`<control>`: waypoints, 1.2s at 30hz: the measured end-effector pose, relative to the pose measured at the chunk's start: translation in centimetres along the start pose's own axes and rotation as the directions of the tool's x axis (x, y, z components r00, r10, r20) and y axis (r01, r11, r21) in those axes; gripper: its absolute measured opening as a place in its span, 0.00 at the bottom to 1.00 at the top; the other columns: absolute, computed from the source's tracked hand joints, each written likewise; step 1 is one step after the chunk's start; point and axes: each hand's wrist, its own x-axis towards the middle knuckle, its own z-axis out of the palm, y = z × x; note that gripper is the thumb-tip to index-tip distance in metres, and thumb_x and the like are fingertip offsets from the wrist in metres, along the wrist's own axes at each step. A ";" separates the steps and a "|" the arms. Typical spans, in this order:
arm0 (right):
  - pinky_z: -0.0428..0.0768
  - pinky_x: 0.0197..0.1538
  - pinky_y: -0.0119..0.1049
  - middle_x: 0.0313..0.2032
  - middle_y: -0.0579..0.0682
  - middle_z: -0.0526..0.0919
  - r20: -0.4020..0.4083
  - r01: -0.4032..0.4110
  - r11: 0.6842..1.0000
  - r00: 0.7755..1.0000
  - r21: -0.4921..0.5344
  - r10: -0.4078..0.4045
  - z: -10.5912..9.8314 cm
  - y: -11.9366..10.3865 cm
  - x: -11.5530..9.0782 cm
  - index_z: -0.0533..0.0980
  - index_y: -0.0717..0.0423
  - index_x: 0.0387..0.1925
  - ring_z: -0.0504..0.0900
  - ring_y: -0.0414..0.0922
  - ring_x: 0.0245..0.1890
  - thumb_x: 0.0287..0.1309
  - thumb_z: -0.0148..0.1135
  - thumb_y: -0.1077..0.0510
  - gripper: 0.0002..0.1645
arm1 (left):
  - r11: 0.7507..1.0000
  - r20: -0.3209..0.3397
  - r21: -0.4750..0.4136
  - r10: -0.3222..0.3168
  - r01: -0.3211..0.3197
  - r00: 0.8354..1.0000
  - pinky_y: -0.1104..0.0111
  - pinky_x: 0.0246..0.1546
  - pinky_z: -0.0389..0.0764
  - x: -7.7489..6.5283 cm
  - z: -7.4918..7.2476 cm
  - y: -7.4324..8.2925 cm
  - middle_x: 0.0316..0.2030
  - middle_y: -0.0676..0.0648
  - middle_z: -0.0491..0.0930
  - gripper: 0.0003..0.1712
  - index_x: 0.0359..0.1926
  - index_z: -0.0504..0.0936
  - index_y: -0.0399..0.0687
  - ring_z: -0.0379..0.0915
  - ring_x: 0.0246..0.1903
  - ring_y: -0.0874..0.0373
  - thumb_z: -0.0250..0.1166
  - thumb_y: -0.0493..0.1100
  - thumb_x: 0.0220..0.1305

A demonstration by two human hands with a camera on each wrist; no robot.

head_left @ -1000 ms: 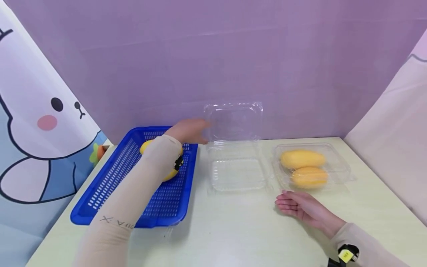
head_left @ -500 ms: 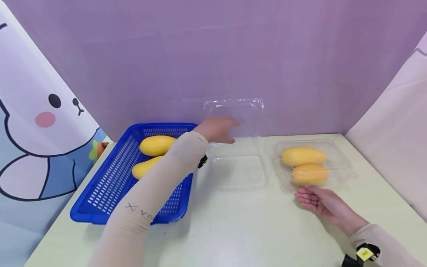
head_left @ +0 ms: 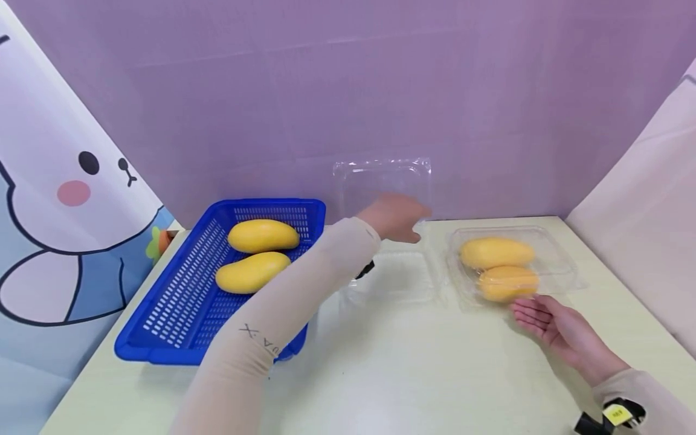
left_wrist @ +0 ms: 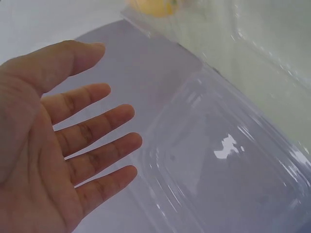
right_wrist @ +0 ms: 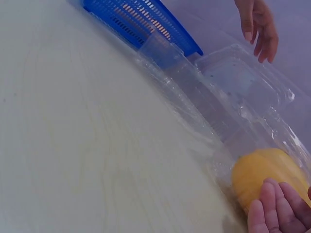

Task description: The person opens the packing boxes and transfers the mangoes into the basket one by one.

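The left hand (head_left: 396, 216) is reached out at the far middle of the bench (head_left: 380, 374), in front of the raised lid (head_left: 383, 175) of a clear box (head_left: 405, 272). Its fingers are spread wide, the thumb standing apart from them; whether they touch the lid cannot be told. The box itself sits on the bench, with the lid standing up at its far side before a purple cloth (head_left: 380, 90).

To the right of it stands a second clear box (head_left: 557, 260), holding two yellow fruits (head_left: 497, 252) under clear plastic, one lying farther back and one nearer. The right hand (head_left: 565, 332) is at this box's near edge, fingers extended side by side, palm partly turned up. Its fingertips are right by the nearer fruit, though contact with the plastic cannot be made out.

On the left, a blue basket (head_left: 147, 353) contains two more yellow fruits (head_left: 263, 235), again one behind the other. The left sleeve (head_left: 288, 308) crosses over its near right corner. A cloth printed with a rabbit (head_left: 76, 229) hangs at the far left.
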 end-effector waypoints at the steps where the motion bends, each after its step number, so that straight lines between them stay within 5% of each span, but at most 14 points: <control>1: 0.80 0.50 0.40 0.41 0.62 0.83 0.000 0.015 1.000 1.000 0.015 -0.015 -0.2 -0.1 -0.1 0.77 0.65 0.39 0.83 0.52 0.44 0.74 0.31 0.60 0.25 | 1.000 -0.003 0.010 0.008 -0.008 1.000 0.64 0.53 0.72 0.2 0.0 0.4 0.55 0.56 0.74 0.26 0.61 0.69 0.59 0.70 0.55 0.60 0.60 0.54 0.63; 10: 0.80 0.49 0.41 0.41 0.63 0.83 -0.042 0.061 0.995 0.997 0.073 -0.058 -1.3 -0.8 -0.6 0.77 0.66 0.38 0.83 0.53 0.44 0.74 0.32 0.60 0.25 | 0.996 0.019 0.067 0.055 -0.056 0.998 0.67 0.57 0.70 2.0 -0.3 3.7 0.62 0.59 0.69 0.29 0.66 0.65 0.62 0.65 0.60 0.63 0.59 0.55 0.64; 20: 0.81 0.48 0.43 0.39 0.64 0.84 -0.079 0.104 0.984 0.993 0.147 -0.093 -2.4 -1.3 -1.1 0.78 0.67 0.36 0.84 0.54 0.42 0.74 0.33 0.60 0.25 | 0.986 -0.012 0.119 0.116 -0.113 0.993 0.71 0.41 0.75 3.5 0.4 7.0 0.48 0.59 0.75 0.24 0.61 0.70 0.62 0.71 0.45 0.64 0.59 0.53 0.64; 36: 0.82 0.44 0.38 0.34 0.60 0.85 -0.155 0.063 0.997 0.986 0.044 -0.055 -2.6 -1.9 -0.6 0.81 0.67 0.34 0.85 0.50 0.38 0.72 0.40 0.59 0.24 | 0.980 0.033 0.147 0.131 -0.135 0.991 0.76 0.44 0.72 5.5 1.4 11.9 0.53 0.61 0.68 0.26 0.64 0.64 0.69 0.66 0.47 0.66 0.56 0.57 0.66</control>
